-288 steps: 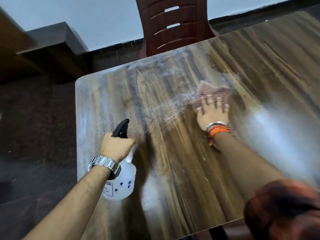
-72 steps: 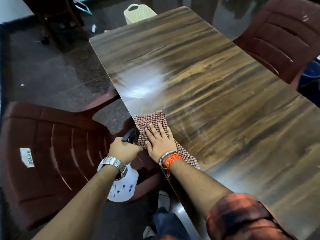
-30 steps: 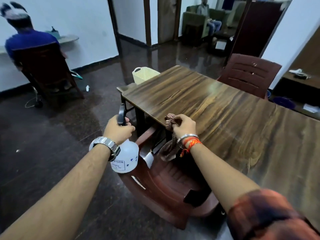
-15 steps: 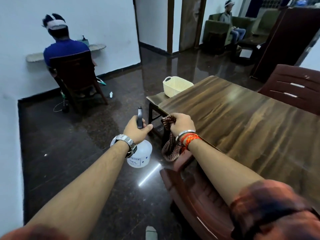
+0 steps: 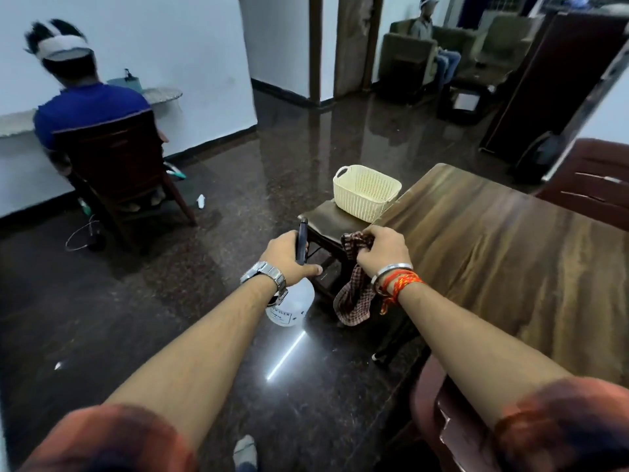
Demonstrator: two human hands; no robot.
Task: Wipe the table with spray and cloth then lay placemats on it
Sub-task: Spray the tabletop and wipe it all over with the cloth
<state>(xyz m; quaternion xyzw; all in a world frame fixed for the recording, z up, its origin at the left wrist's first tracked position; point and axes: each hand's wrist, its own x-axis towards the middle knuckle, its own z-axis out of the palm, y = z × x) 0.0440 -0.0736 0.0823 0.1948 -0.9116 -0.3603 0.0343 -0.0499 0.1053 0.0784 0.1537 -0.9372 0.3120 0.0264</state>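
My left hand (image 5: 286, 255) grips the black trigger head of a white spray bottle (image 5: 291, 304), which hangs over the dark floor left of the table. A bunched red checked cloth (image 5: 354, 294) dangles from my right hand (image 5: 384, 252) beside the table's near left edge. The long wooden table (image 5: 510, 260) stretches to the right with nothing on its top. No placemats are in view.
A cream plastic basket (image 5: 366, 192) stands on a small dark stool (image 5: 323, 223) at the table's far left corner. Maroon plastic chairs sit at the bottom right (image 5: 449, 427) and far right (image 5: 592, 185). A person in blue (image 5: 88, 110) sits at left, another on a sofa behind.
I have stopped wiping and lifted the cloth off the table. The view has risen and swung left along the table's side, and both hands now hover beside its edge, nearer the stool.
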